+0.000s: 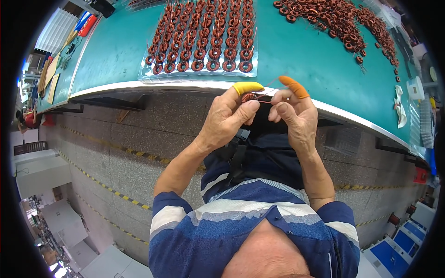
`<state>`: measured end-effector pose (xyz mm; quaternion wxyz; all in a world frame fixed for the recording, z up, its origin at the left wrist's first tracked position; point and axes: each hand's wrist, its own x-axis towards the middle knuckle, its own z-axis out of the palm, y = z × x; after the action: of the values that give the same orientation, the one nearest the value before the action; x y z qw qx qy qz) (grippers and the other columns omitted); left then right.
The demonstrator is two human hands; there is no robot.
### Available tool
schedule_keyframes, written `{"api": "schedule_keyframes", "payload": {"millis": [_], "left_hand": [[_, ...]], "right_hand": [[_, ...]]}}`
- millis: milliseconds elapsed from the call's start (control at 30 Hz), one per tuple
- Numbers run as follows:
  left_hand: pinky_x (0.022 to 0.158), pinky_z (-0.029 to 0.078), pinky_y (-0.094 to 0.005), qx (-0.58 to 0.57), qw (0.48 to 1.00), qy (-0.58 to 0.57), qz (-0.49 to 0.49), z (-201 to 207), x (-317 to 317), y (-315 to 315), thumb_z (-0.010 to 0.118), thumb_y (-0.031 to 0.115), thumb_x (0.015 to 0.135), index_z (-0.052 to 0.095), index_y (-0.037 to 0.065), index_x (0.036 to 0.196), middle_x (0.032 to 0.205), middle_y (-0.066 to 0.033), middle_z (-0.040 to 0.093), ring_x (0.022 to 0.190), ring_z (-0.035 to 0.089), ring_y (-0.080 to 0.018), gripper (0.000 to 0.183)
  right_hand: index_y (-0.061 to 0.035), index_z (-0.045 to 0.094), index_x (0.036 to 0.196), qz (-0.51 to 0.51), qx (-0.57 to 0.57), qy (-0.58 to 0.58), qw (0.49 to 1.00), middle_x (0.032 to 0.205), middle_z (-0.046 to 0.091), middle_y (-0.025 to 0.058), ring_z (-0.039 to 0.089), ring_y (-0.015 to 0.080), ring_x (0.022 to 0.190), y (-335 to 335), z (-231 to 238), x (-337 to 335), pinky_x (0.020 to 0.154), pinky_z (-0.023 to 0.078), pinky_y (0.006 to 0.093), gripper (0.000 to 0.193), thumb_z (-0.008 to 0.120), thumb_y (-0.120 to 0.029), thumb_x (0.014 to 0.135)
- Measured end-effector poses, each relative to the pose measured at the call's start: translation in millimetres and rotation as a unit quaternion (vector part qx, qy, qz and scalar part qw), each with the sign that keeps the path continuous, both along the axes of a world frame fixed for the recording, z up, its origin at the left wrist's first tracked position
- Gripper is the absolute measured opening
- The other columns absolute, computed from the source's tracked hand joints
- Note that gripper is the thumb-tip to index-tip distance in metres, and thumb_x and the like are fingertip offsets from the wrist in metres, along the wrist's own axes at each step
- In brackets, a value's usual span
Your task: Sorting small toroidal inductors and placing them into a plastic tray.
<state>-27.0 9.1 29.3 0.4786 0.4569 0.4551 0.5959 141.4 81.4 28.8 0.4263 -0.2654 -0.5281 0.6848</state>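
Note:
Between the thumb and index finger of my left hand (226,116) sits a small ring coil (249,97) wound with copper-coloured wire. A yellow finger cot (247,88) covers that index finger. Thin wire leads run from the coil toward my right hand (299,113), whose curled fingers meet the end of one lead. Its index finger, in an orange finger cot (293,86), is stretched up and apart from the others. Both hands are held just in front of the table's near edge, above my lap.
A clear plastic tray (199,76) with rows of upright-leaded coils lies on the green table (111,51). Loose coils (324,21) are heaped at the far right. A white tub (415,88) and a crumpled white strip (399,106) lie near the right edge.

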Motion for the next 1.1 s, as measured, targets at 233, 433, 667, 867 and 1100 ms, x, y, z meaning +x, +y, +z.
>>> {"api": "schedule_keyframes", "payload": {"millis": [233, 433, 667, 867, 1100], "left_hand": [[0.051, 0.039, -0.0205, -0.015, 0.999, -0.026, -0.022, -0.7, 1.0, 1.2, 0.054, 0.021, 0.097, 0.058, -0.001, 0.109, 0.069, 0.0011, 0.055, 0.058, 0.048, -0.0052, 0.026], [0.048, 0.039, -0.0223, -0.008, 0.995, 0.083, 0.056, 4.3, 10.8, 4.0, 0.055, 0.017, 0.095, 0.06, -0.002, 0.101, 0.062, -0.0001, 0.055, 0.053, 0.049, -0.0057, 0.021], [0.048, 0.039, -0.0217, -0.013, 0.996, 0.065, 0.058, -4.0, 10.7, 3.9, 0.056, 0.017, 0.094, 0.061, -0.002, 0.102, 0.063, 0.0001, 0.057, 0.053, 0.049, -0.0054, 0.021], [0.05, 0.042, -0.0204, 0.018, 0.995, 0.025, 0.09, 0.4, 4.6, -3.8, 0.058, 0.013, 0.093, 0.062, -0.002, 0.104, 0.068, -0.0006, 0.06, 0.055, 0.051, -0.0054, 0.019], [0.059, 0.049, -0.0211, 0.078, 0.966, 0.048, 0.242, 14.1, -64.9, -15.4, 0.056, 0.012, 0.095, 0.062, 0.0, 0.1, 0.072, -0.0049, 0.065, 0.065, 0.06, -0.0093, 0.014]], "right_hand": [[0.0026, 0.059, 0.113, 0.016, 0.01, 0.018, 1.0, 0.087, 0.062, 0.0057, 0.059, 0.0102, 0.068, -3.5, 1.2, -9.6, 0.061, 0.048, 0.0208, 0.035, 0.069, -0.017, 0.087], [0.0014, 0.063, 0.101, -0.034, 0.039, 0.0, 0.999, 0.078, 0.064, 0.0044, 0.058, 0.0083, 0.062, -5.6, 0.2, -14.0, 0.055, 0.047, 0.0191, 0.02, 0.066, -0.014, 0.089], [0.0019, 0.064, 0.095, -0.01, -0.028, 0.012, 0.999, 0.067, 0.057, 0.004, 0.053, 0.0095, 0.054, 2.0, -5.3, -10.8, 0.049, 0.043, 0.0201, 0.026, 0.059, -0.024, 0.094], [0.0022, 0.059, 0.112, -0.025, -0.008, 0.002, 1.0, 0.081, 0.057, 0.006, 0.053, 0.0096, 0.054, -1.7, -6.4, -22.9, 0.048, 0.04, 0.0196, 0.03, 0.048, -0.023, 0.099], [0.0009, 0.056, 0.117, -0.114, 0.042, 0.016, 0.992, 0.091, 0.057, 0.0059, 0.054, 0.0079, 0.057, 24.5, -2.2, 3.8, 0.05, 0.04, 0.0184, 0.032, 0.046, -0.025, 0.1]]}}
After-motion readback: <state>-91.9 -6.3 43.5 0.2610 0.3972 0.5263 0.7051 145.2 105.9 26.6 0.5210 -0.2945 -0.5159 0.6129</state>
